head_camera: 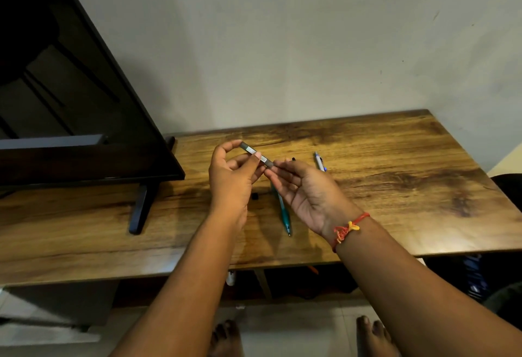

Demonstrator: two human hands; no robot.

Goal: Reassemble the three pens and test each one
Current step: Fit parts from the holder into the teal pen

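Pen barrel [256, 154], grey, held in left grip [231, 181]; right grip [305, 190] pinches its end. Beneath: wooden counter [395, 164], green pen [284, 212]. Leftward: dark screen [70, 102]. Behind: plain wall [282, 46].

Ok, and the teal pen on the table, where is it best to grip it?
Probably pinch the teal pen at its near barrel, from above, fingers on its two long sides: it lies flat on the table, and its far end is hidden behind the right hand.
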